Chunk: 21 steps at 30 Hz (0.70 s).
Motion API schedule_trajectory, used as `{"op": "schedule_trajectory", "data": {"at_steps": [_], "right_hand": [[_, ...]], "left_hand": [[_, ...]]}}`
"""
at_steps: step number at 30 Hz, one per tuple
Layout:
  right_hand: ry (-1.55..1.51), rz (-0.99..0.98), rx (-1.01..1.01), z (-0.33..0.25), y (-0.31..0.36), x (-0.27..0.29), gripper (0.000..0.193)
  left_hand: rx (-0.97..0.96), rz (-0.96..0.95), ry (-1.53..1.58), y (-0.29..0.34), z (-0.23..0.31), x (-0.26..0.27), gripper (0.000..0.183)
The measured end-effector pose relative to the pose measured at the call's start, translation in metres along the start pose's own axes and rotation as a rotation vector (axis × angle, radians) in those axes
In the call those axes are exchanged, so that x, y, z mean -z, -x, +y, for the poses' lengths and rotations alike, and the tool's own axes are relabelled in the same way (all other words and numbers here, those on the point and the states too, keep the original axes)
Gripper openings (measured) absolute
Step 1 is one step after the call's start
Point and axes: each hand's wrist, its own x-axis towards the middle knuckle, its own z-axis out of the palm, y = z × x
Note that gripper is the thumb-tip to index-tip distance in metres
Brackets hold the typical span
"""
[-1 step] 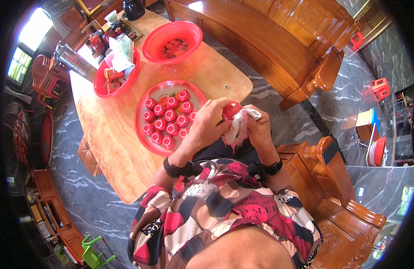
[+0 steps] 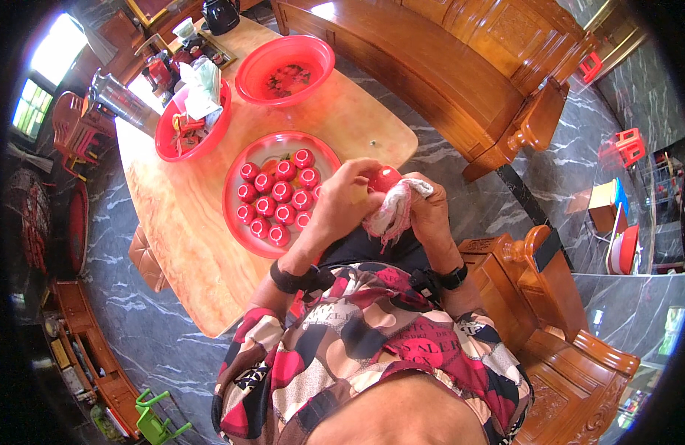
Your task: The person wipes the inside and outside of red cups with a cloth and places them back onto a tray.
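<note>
Just right of the round red tray (image 2: 227, 211), the left hand (image 2: 339, 208) has shifted slightly, its fingers bent closely around a red cup (image 2: 385, 178). The right hand (image 2: 429, 216) pinches a whitish cloth (image 2: 393, 213) at the cup, so the handling seems still under way; the tray's upturned cups (image 2: 282, 191) look unmoved.

Both forearms (image 2: 310, 245) extend forward, left hand (image 2: 345, 200) and right hand (image 2: 430, 211) close together, fingers (image 2: 359, 167) bent.
</note>
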Motion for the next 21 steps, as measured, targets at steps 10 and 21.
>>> {"op": "schedule_trajectory", "data": {"at_steps": [10,21], "right_hand": [[-0.127,0.029,0.149,-0.018,0.0,-0.012,0.024],[-0.034,0.024,0.1,-0.014,0.001,-0.009,0.019]], "left_hand": [[0.432,-0.151,1.061,-0.005,-0.039,0.001,0.049],[0.227,-0.15,0.458,-0.005,-0.014,-0.001,0.045]]}}
